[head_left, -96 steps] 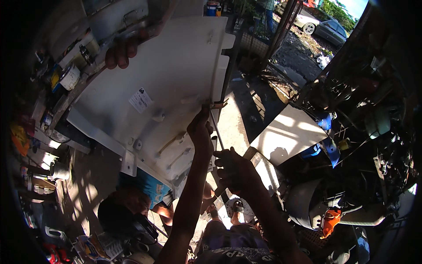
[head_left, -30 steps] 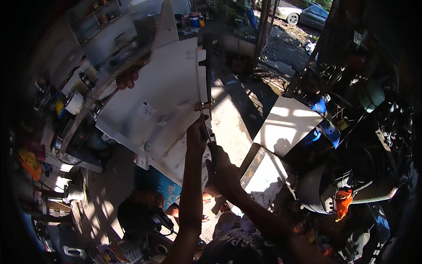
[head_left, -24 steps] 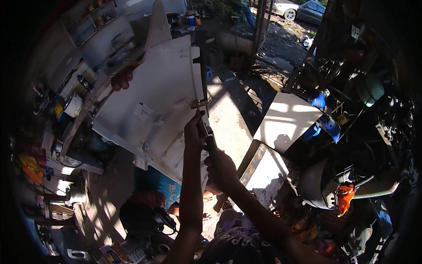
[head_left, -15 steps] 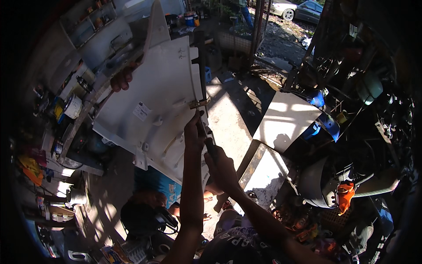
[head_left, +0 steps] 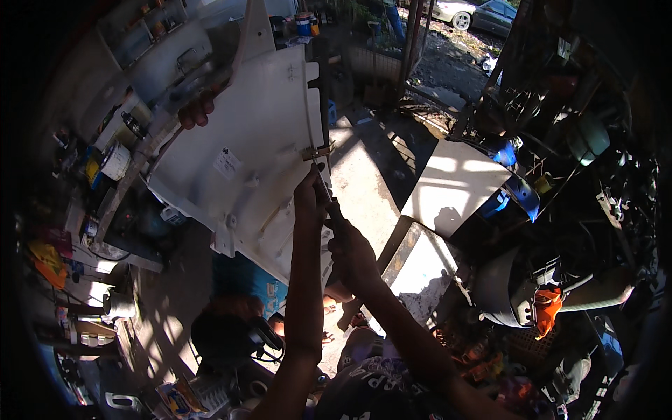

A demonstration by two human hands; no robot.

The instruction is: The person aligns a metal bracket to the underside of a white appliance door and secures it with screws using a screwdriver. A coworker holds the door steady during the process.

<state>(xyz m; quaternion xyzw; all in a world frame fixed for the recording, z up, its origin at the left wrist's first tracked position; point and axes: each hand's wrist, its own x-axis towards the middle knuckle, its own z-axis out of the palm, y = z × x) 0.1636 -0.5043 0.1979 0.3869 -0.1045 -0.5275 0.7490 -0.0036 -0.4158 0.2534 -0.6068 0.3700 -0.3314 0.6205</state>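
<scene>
A large white moulded panel (head_left: pixel 259 119) with a small label stands tilted in front of me. My right hand (head_left: pixel 353 255) is closed round the dark handle (head_left: pixel 337 215) of a tool with a slender metal shaft (head_left: pixel 323 183). That shaft points up toward a small brass-coloured bar (head_left: pixel 319 152) at the panel's right edge. Just left of the shaft, my left hand (head_left: pixel 311 192) has its fingers drawn together, fingertips just below the bar; what they pinch is too dark to make out. Another person's hand (head_left: pixel 197 112) grips the panel's upper left edge.
Cluttered shelving and a bench (head_left: pixel 133 157) with pots line the left. A dark rounded shape (head_left: pixel 222 343) and blue cloth (head_left: pixel 241 283) are below the panel. On the right lie a pale sheet (head_left: pixel 455 185), an orange item (head_left: pixel 548 311) and heaped parts. A car (head_left: pixel 483 15) stands outside.
Both my hands and the tool have shifted slightly upward along the panel's right edge, with the brass-coloured bar slightly higher too. The other person's hand still holds the panel.
</scene>
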